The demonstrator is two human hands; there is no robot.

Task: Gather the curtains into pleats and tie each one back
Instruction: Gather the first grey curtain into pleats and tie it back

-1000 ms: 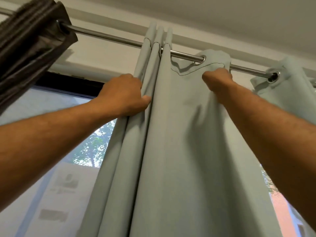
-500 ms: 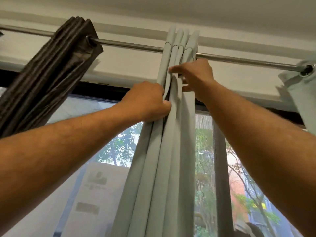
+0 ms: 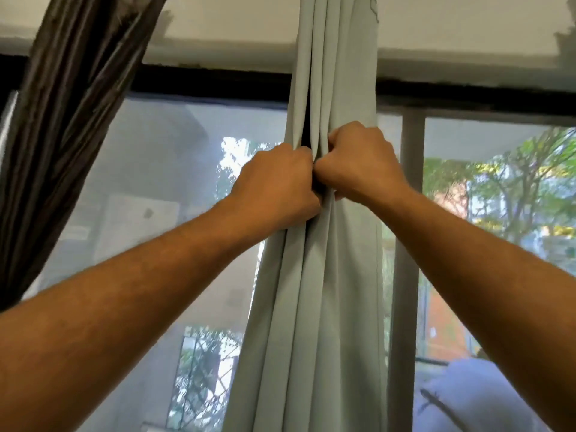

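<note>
Pleating step: pale green curtain (image 3: 327, 275), hung before the window (image 3: 174, 188), clenched in folds by left hand (image 3: 277, 179) and right hand (image 3: 358, 163), knuckles touching. Next, judged: folds held bunched while tied; no tie seen.

Pale grey-green curtain (image 3: 324, 291) gathered into narrow vertical pleats in front of a window (image 3: 498, 188). The left hand (image 3: 277, 182) and right hand (image 3: 358, 163), both fisted, clench the folds from opposite sides, knuckles nearly touching, the right slightly higher than the left. Above the hands the pleats run tight and parallel up out of view; below them the cloth falls in looser, wider folds. Up and to the left of the left hand, well apart from it, a dark brown curtain (image 3: 71, 98) hangs bunched and slanted. A black window frame (image 3: 218, 85) crosses above both hands, behind the curtains.
</note>
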